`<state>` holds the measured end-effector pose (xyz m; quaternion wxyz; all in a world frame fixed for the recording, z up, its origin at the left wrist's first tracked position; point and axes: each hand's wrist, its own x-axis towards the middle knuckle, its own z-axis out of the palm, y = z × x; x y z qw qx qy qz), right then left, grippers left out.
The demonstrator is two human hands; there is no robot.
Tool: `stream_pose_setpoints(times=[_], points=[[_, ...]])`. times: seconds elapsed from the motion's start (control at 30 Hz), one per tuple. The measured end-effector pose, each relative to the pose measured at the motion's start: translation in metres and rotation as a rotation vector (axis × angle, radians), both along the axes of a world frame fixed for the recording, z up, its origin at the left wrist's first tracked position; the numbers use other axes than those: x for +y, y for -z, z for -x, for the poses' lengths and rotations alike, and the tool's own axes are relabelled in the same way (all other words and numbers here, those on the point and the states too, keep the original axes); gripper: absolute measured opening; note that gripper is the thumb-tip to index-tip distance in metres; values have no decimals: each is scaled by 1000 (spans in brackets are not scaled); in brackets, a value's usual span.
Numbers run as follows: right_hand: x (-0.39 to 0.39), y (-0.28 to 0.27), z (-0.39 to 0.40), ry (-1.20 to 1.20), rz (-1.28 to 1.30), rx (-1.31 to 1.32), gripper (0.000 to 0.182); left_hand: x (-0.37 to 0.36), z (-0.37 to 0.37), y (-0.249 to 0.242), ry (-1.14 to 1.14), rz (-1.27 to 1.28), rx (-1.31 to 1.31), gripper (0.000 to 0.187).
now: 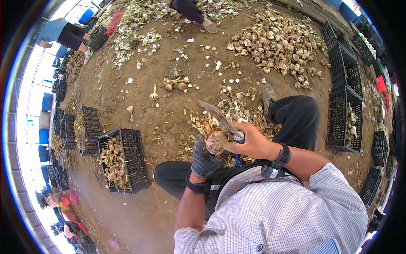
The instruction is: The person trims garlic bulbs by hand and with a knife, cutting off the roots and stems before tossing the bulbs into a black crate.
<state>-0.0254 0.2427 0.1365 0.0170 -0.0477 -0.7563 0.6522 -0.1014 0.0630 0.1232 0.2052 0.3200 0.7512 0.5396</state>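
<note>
My left hand [204, 157], in a dark grey knit glove, is closed around a garlic bulb [216, 142] with purplish, soil-stained skin. Dry stalk and roots [208, 126] stick out above the glove. My bare right hand [249, 140] grips a knife by its handle, thumb against the bulb's side. The worn, brownish knife blade [215, 112] points up and to the left, just above the bulb. Garlic scraps and peelings [237, 106] lie on the ground beyond the hands.
A large garlic heap [281, 42] lies at the upper right. A black crate [134, 158] of trimmings or bulbs stands to the left; more crates [344, 106] line the right. Loose bulbs [175, 84] lie ahead. Another person [63, 36] bends over at the upper left.
</note>
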Motion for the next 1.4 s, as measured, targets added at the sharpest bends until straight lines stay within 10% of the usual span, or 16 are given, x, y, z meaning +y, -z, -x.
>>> stream_pose_setpoints(times=[0.33,0.6,0.8,1.0,1.1,1.33,1.4], points=[[7,-17,2,-53,194,-248,34,-29,6,48,34,-235,-514,43],[14,7,6,66,410,-338,28,-29,11,38,-270,-891,-1294,41],[15,23,10,64,332,-381,30,-23,16,43,-615,-876,-937,26],[26,38,18,70,64,-367,47,-42,40,52,-465,-857,-1081,25],[32,48,21,125,170,-395,38,-49,61,40,-835,-903,-1270,23],[38,46,36,114,18,-387,27,-192,203,50,-470,-1079,-737,68],[45,49,38,53,8,-440,28,-226,230,58,-802,-1099,-825,84]])
